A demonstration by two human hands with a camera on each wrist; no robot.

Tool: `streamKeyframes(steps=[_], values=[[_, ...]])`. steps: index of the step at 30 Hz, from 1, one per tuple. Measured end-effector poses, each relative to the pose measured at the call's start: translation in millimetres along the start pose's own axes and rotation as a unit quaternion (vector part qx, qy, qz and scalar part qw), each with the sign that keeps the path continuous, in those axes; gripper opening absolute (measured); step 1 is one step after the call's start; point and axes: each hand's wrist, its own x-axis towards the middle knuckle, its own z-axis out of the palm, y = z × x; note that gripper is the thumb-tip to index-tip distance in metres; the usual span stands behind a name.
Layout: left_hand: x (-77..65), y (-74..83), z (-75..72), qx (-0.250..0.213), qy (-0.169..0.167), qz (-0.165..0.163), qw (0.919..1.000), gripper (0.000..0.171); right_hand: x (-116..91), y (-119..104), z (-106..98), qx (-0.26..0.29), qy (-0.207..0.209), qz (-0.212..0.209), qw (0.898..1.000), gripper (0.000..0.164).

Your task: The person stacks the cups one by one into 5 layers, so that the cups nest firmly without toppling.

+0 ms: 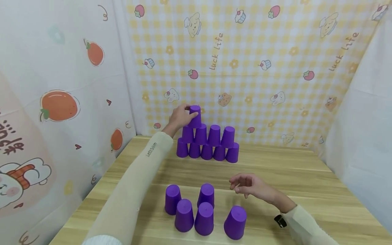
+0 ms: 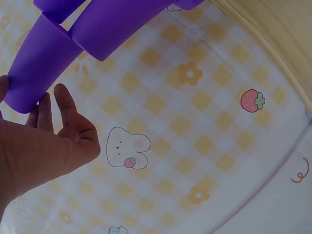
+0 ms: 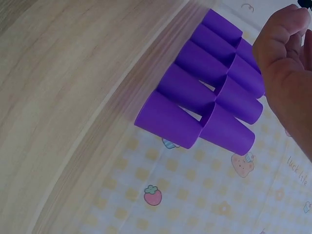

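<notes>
left hand (image 1: 180, 117) grips the top cup (image 1: 195, 116) at the stack's (image 1: 208, 144) 10 o'clock: seat it squarely across two cups. right hand (image 1: 249, 185) hangs loosely curled, empty.

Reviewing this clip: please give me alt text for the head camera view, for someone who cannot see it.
A person's left hand grips a purple cup at the third level of a cup pyramid on a wooden table, near a checked cartoon backdrop. The right hand hovers, fingers loosely curled, above five loose upside-down purple cups nearer the camera.
</notes>
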Motion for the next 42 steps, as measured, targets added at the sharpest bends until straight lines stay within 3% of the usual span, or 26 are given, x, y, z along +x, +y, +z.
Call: streamKeyframes(steps=[7,15,22,26,31,36,39,42], values=[[-7.4,-5.2,4.0,-0.013,-0.011,-0.009,0.9998,0.065,-8,6,1,-0.005,-0.001,-0.010,1.000,0.036],[-32.1,-26.2,9.8,-0.060,0.026,-0.015,0.9977,0.061,-15,1,-7,-0.014,-0.071,-0.037,0.997,0.038],[-55.2,-42.6,27.6,-0.090,0.038,0.049,0.9940,0.054,-18,0,-12,-0.010,-0.101,-0.035,0.994,0.042],[-72.4,-46.4,35.4,-0.113,0.027,0.090,0.9891,0.050,-18,3,-11,0.018,-0.121,-0.035,0.992,0.050],[-90.5,-47.9,41.2,-0.145,-0.042,0.153,0.9766,0.044,-16,6,-8,0.015,-0.124,-0.048,0.991,0.058],[-106.0,-50.6,46.3,-0.135,-0.139,0.172,0.9658,0.039,-17,7,-3,0.000,-0.126,-0.042,0.991,0.056],[-113.1,-52.0,48.5,-0.132,-0.211,0.190,0.9496,0.040,-18,10,-1,0.018,-0.144,-0.050,0.988,0.052],[-117.1,-53.5,49.5,-0.119,-0.290,0.211,0.9258,0.047,-17,12,2,0.042,-0.168,-0.055,0.983,0.050]])
